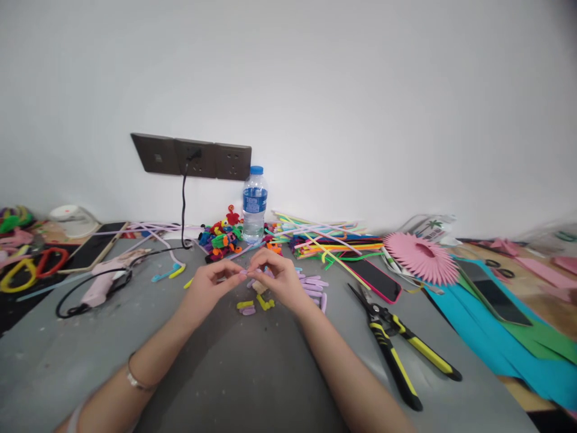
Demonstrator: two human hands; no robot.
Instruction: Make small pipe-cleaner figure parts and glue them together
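Observation:
My left hand (pixel 217 285) and my right hand (pixel 280 278) meet over the middle of the grey table. Between their fingertips is a small purple piece (pixel 244 272), pinched from both sides. Short yellow pieces (pixel 265 302) and a purple piece (pixel 247 311) lie on the table just below the hands. Several purple pieces (pixel 314 285) are gathered beside my right hand, partly hidden by it. A small beige object (pixel 259 287) shows under my right fingers.
Black-and-yellow cutters (pixel 387 337) lie at the right, near a phone (pixel 374 279). Behind stand a water bottle (pixel 255 204) and colourful pipe cleaners (pixel 333 240). A pink glue gun (pixel 103 282) with its cable is at the left. A pink pleated disc (pixel 406 255) rests at the right.

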